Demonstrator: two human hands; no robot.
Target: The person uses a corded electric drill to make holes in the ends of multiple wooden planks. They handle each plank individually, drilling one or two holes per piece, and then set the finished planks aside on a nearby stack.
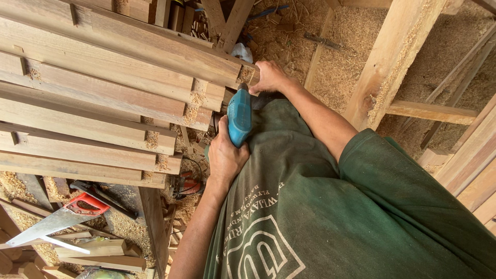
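Your left hand (226, 155) is closed around the grip of the teal plastic power drill (239, 118), near frame centre, its nose pointing toward twelve o'clock at the stacked reddish-brown timber boards (103, 93). Your right hand (268, 77), at twelve o'clock, clamps fingers over the board ends. A red-handled handsaw (62, 217) lies at eight o'clock.

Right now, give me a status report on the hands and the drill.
Left hand grips blue power drill, aimed at stacked planks. Right hand clasps the stack's end. Nothing between drill and wood.
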